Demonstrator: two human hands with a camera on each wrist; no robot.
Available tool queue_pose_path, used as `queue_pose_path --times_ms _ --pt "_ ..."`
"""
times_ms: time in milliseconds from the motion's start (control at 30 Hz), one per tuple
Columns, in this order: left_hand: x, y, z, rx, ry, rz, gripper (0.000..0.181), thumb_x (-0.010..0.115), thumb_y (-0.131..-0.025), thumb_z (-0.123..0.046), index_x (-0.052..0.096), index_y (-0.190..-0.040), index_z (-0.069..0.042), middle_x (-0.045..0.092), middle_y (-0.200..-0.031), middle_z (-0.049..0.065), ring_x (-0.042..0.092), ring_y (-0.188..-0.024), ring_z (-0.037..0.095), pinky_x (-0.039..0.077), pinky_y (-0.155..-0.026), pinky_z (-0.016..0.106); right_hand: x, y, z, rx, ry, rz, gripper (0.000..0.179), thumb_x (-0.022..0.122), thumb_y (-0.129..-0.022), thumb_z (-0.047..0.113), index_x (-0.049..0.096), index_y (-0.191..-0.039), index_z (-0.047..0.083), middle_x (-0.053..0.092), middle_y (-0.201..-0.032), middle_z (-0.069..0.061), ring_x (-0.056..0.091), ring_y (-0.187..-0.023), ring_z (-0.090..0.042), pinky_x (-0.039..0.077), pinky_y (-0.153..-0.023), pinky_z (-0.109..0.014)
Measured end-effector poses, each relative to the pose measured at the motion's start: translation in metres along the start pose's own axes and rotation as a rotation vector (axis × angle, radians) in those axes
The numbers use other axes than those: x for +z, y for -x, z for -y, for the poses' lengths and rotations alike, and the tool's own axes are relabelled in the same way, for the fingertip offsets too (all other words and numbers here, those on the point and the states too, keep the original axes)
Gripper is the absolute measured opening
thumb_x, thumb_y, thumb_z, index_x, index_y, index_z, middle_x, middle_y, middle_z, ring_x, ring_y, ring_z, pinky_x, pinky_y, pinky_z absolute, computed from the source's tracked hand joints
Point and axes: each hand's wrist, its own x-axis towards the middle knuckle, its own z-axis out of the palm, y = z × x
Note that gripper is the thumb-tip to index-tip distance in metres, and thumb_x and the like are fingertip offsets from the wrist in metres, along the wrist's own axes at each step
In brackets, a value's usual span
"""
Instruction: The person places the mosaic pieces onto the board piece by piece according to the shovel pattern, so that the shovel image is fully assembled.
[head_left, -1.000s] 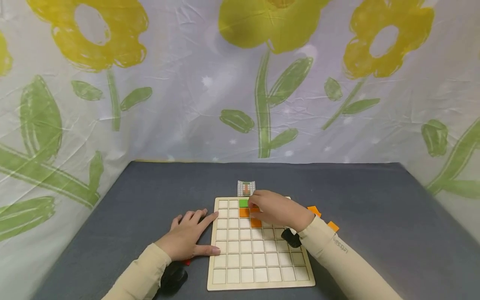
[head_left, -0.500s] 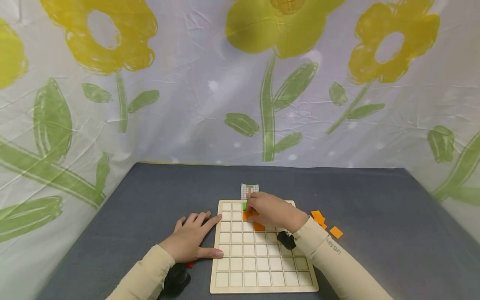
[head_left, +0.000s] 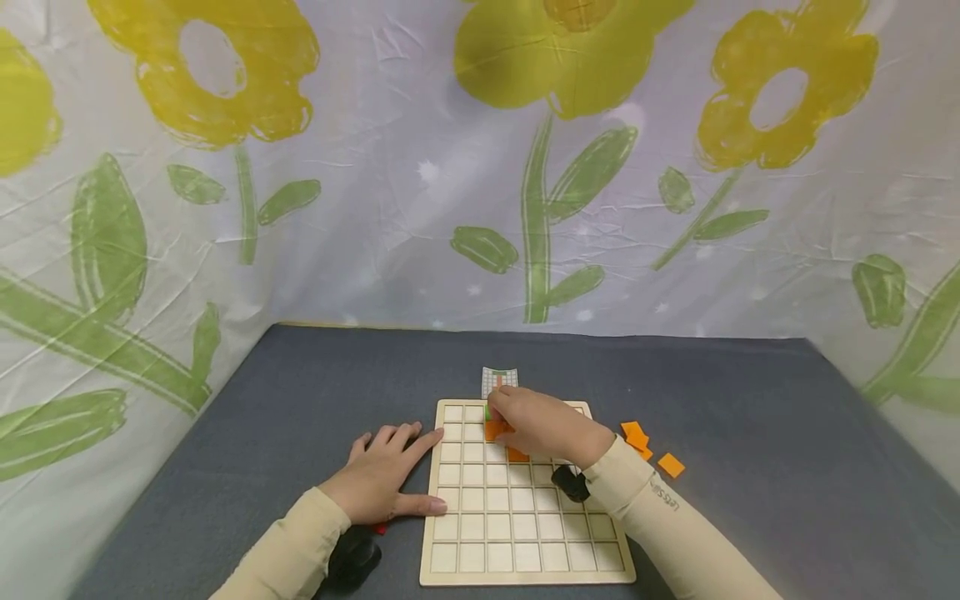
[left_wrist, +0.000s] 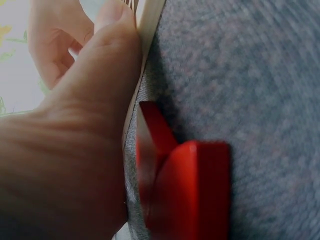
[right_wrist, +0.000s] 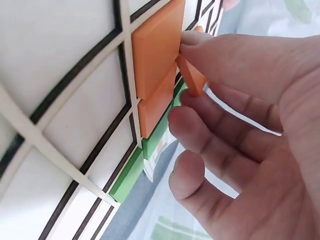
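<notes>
Some tiles (right_wrist: 157,55) are down; loose orange tiles (head_left: 671,465) wait on the bench (head_left: 352,364). Your right fingers (right_wrist: 189,122) pinch an orange tile (right_wrist: 195,82) over the board (head_left: 472,579); your left fingers (head_left: 423,446) lie spread at its edge.

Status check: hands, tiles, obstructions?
Right hand pinches tilted orange tile at wooden grid board. Left hand touches board's left edge. Loose orange tiles right of board, out of way.

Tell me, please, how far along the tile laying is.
Done: green tiles and orange tiles lie on the wooden grid board near its far edge. In hand: the right grip pinches a tilted orange tile. Still to go, probably: the loose orange tiles at the board's right, as many cells show no tile.
</notes>
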Motion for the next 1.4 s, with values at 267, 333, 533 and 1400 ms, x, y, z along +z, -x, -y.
queue_pose_path --times_ms 267,333,533,1400 --pt "0.007 -0.004 0.002 0.001 0.009 0.004 0.092 0.058 -0.076 -0.074 0.036 -0.149 -0.022 0.039 -0.146 0.014 0.038 -0.129 0.037 0.027 -0.098 0.07 -0.003 0.006 -0.006 -0.025 -0.081 -0.016 0.005 0.064 -0.093 0.015 0.06 -0.097 0.014 0.056 -0.094 0.005 0.051 -0.078 -0.008 0.047 -0.072 -0.023" --pt "0.005 -0.004 0.0 -0.003 0.018 0.017 0.092 0.058 -0.076 -0.074 0.035 -0.15 -0.022 0.039 -0.147 0.014 0.038 -0.13 0.038 0.026 -0.098 0.071 -0.008 0.009 -0.007 -0.03 -0.107 -0.015 0.003 0.064 -0.093 0.015 0.063 -0.096 0.015 0.057 -0.095 0.005 0.053 -0.079 -0.008 0.048 -0.074 -0.024" --pt "0.003 -0.002 0.001 0.008 0.032 0.023 0.091 0.058 -0.078 -0.072 0.035 -0.15 -0.021 0.038 -0.147 0.015 0.037 -0.13 0.039 0.025 -0.098 0.072 -0.019 0.025 -0.012 -0.027 -0.179 -0.027 0.009 0.062 -0.094 0.01 0.066 -0.1 0.015 0.058 -0.097 0.008 0.054 -0.082 -0.005 0.049 -0.074 -0.022" --pt "-0.002 -0.002 -0.002 0.001 0.022 0.023 0.092 0.056 -0.077 -0.074 0.034 -0.15 -0.022 0.038 -0.147 0.015 0.037 -0.13 0.038 0.026 -0.097 0.072 -0.001 0.051 -0.013 -0.08 -0.347 0.045 0.013 0.062 -0.094 0.008 0.066 -0.105 0.014 0.063 -0.099 0.007 0.056 -0.086 -0.001 0.049 -0.078 -0.018"
